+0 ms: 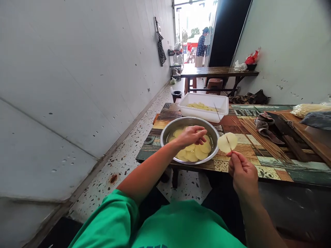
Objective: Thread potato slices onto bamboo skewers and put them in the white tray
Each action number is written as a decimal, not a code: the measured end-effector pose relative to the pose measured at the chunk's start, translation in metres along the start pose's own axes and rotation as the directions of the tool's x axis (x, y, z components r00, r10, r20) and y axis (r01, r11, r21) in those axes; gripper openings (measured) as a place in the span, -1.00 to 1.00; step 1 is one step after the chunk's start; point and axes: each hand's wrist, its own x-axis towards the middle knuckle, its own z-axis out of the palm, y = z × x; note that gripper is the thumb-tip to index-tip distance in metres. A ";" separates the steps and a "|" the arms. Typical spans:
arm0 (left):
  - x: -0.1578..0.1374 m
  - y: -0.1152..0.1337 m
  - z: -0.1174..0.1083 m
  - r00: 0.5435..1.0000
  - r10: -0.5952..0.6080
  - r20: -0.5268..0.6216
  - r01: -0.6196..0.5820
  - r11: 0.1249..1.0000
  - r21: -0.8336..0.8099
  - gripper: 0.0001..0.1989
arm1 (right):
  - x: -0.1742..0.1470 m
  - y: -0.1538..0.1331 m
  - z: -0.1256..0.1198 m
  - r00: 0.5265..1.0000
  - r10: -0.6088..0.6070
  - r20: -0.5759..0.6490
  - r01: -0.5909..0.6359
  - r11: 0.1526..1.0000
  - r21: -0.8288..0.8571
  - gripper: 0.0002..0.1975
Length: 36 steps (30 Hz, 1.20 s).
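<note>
My right hand [243,170] is closed on a thin wooden skewer [216,112] that slants up and to the left. Threaded on it, just above the fingertips, is a pale yellow round slice [227,142], which looks like potato. Over the metal bowl [163,142] hovers my left hand [193,135], its fingers loosely bent and apart, with nothing visible in them. Several similar slices [191,155] lie in water inside the bowl, partly hidden beneath that hand. Behind the bowl, a white plastic tub [199,112] contains more pale slices.
Many loose skewers [258,137] lie on the patterned table [232,167], right of the bowl. Beside them are a cleaver [292,137], a crumpled cloth [263,124] and a wooden board [307,132]. A person [201,46] stands by the doorway, beyond another table [212,71].
</note>
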 end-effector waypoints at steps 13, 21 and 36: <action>0.035 -0.022 0.024 0.966 -0.019 0.258 -0.234 0.361 0.902 -0.41 | -0.015 0.000 0.003 0.986 0.164 0.011 -0.163 0.967 0.194 -0.68; 0.031 -0.016 -0.028 0.974 -0.049 0.222 -0.161 0.542 0.825 -0.76 | -0.020 0.003 0.002 0.967 0.239 0.083 -0.252 0.947 0.201 -0.63; 0.027 -0.027 -0.023 0.957 -0.102 0.272 -0.167 0.573 0.802 -0.58 | -0.022 -0.001 -0.006 0.963 0.263 0.063 -0.270 0.939 0.213 -0.71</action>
